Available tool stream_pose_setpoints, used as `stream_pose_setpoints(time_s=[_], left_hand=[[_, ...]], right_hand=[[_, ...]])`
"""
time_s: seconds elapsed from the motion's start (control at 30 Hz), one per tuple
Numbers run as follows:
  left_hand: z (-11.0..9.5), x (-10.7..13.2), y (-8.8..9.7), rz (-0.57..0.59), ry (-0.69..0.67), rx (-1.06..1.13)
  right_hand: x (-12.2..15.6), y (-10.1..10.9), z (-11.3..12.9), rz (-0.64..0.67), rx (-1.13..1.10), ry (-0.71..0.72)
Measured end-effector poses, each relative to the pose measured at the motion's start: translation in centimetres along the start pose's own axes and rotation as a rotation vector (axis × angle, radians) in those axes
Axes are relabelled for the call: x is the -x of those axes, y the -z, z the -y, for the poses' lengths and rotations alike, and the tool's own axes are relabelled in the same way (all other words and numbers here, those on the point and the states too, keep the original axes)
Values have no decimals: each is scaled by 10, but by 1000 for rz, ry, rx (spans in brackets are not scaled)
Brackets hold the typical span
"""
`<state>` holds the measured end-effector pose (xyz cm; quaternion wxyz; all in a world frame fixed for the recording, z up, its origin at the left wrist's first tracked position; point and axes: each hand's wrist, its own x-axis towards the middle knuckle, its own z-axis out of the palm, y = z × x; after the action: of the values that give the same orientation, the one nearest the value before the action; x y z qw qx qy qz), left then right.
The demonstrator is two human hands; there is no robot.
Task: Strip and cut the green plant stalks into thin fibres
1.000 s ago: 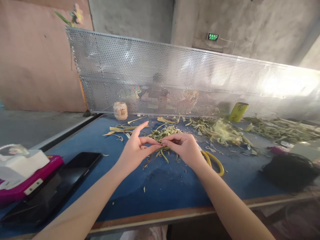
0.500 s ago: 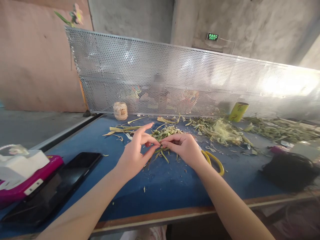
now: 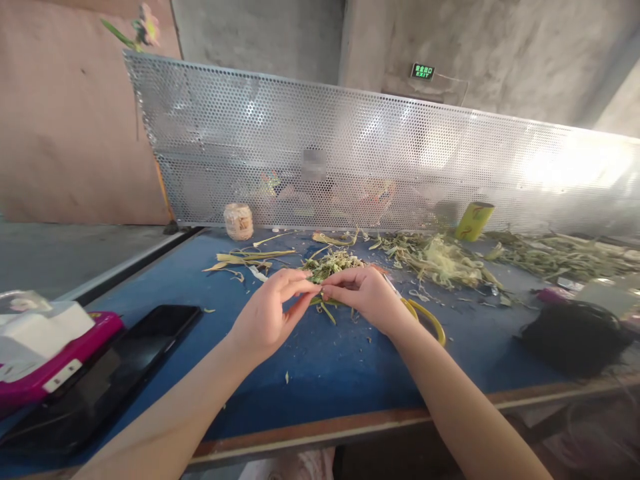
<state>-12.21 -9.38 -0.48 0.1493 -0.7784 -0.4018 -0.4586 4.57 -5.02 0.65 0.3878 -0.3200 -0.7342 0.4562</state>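
Note:
My left hand (image 3: 273,308) and my right hand (image 3: 367,293) meet fingertip to fingertip over the middle of the blue table (image 3: 345,383). Both are closed in a pinch; whatever sits between the fingertips is too small to make out. Right behind them lies a small heap of dried green plant bits (image 3: 335,263), partly covered by my fingers. Yellow-handled scissors (image 3: 434,325) rest beside my right wrist, their blades mostly hidden. Pale dry stalks (image 3: 255,257) are spread to the left of the heap.
A twine roll (image 3: 239,221) and a yellow-green can (image 3: 474,221) stand before a perforated metal screen (image 3: 280,133). Dried plants (image 3: 440,260) cover the back right. A black phone (image 3: 115,367) and magenta power strip (image 3: 85,353) lie left; a dark object (image 3: 575,337) sits right.
My left hand's raised fingers have folded down toward the pinch. The right hand keeps its pinch at nearly the same place. The view has shifted slightly.

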Motion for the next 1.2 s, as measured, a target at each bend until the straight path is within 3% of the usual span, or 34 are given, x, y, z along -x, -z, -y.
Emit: stream_pose_setpoints(time_s=[0.43,0.7,1.2], left_hand=[[2,6,-7,57,113,216],[5,-1,-3,64,109,102],[-1,0,-1,54,325,371]], right_hand=[[0,-3,-2,59,134,39],[1,-4,-2,28,201,56],[0,4,-2,42,143,27]])
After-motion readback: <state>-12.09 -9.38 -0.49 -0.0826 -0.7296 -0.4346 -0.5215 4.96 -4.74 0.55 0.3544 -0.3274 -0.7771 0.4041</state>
